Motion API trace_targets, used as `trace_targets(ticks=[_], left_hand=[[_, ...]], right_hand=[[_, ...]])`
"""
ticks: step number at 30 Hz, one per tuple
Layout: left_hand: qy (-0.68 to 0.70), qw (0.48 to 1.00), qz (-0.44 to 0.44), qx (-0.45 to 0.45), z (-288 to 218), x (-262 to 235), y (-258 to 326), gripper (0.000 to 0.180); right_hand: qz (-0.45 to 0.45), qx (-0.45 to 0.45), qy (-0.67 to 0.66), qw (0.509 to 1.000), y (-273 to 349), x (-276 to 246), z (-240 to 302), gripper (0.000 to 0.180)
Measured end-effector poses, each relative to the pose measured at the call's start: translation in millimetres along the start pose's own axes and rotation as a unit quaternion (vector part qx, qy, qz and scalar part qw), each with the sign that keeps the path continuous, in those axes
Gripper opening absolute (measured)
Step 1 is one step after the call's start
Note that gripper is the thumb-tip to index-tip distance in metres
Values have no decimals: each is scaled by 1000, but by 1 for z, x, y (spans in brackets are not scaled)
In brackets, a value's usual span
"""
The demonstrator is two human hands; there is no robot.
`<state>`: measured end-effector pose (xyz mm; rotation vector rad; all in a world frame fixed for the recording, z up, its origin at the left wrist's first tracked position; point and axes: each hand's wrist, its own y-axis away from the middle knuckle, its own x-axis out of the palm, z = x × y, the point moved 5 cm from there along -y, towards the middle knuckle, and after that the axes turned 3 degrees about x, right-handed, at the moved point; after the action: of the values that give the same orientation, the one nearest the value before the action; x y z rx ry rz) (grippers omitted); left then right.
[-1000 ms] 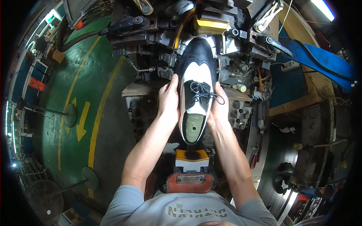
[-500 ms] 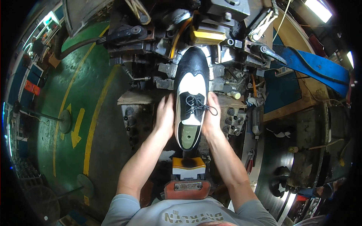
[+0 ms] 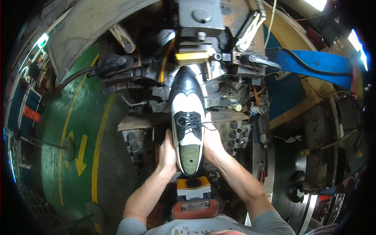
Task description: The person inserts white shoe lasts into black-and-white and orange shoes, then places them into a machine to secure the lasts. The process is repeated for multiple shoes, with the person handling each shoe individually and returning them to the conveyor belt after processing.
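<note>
On the green floor (image 3: 80, 188), a yellow arrow (image 3: 82, 154) points to the near edge. Just left of it, a second yellow arrow (image 3: 70, 135) points to the far edge; a round foot (image 3: 68, 151) hides part of it. A thick yellow line (image 3: 97, 156) runs along the floor's right edge, and a thin yellow line (image 3: 61, 156) runs left of the arrows. The grey shirt (image 3: 243, 227) has letters (image 3: 196, 229) on its front, upside down and partly cut off. The metal plate (image 3: 195, 206) on the red block (image 3: 195, 214) and the orange panel (image 3: 31, 113) at left are too small to read.
</note>
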<state>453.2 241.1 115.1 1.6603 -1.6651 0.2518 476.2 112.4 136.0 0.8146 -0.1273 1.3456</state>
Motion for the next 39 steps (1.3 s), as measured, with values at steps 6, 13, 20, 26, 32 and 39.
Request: trace_targets(ticks=[6,13,20,26,32,39], left_hand=[[-160,972,-9,172,-12,-27,0,48],[-404,804,-283,333,-42,-184,-42,41],[-285,886,-302,205,-25,-272,-68,50],[-293,853,-340,267,-56,-230,-28,55],[-298,864,-236,329,-21,-177,24,47],[-379,850,-156,332,23,-154,66,47]], right_hand=[[-63,-151,179,970,-2,-76,-3,41],[-431,-230,341,803,-40,-283,-28,52],[-343,-55,106,932,-29,-259,-54,52],[-367,-168,165,900,-19,-304,-52,52],[-364,-154,238,887,23,-324,-95,55],[-357,-84,340,866,78,-313,-152,56]])
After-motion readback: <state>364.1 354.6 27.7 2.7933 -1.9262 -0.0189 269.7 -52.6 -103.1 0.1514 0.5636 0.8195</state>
